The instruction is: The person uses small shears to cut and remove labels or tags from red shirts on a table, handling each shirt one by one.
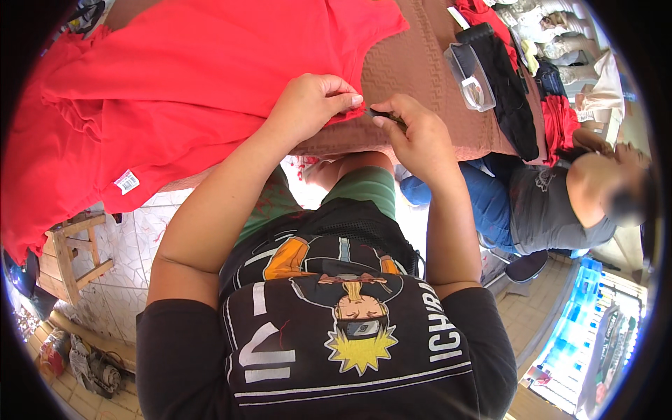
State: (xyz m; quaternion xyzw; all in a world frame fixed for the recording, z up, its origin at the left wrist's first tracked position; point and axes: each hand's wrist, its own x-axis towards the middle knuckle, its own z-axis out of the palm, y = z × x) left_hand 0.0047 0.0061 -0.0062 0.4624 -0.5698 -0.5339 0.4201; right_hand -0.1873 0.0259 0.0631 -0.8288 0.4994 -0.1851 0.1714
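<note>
The left hand (308, 105) has its thumb and forefinger pressed together, pinching the edge of a red garment (210, 63) near one corner; its other fingers are curled behind. The right hand (421, 136) is just beside it, thumb and forefinger closed on a small dark hand tool (385, 116), with the remaining fingers folded in toward the palm. The tool's tip points at the pinched edge; whether it touches the fabric, or what exact kind of tool it is, cannot be told.

The garment lies spread over the left part of a desk under a brown cloth (413, 63) and hangs over the near edge, a white label (127, 182) showing on the hanging part. To the right of the hands are a clear plastic container (460, 63) and, beside it, black fabric (511, 105). A co-worker (560, 206) in jeans sits farther right.
</note>
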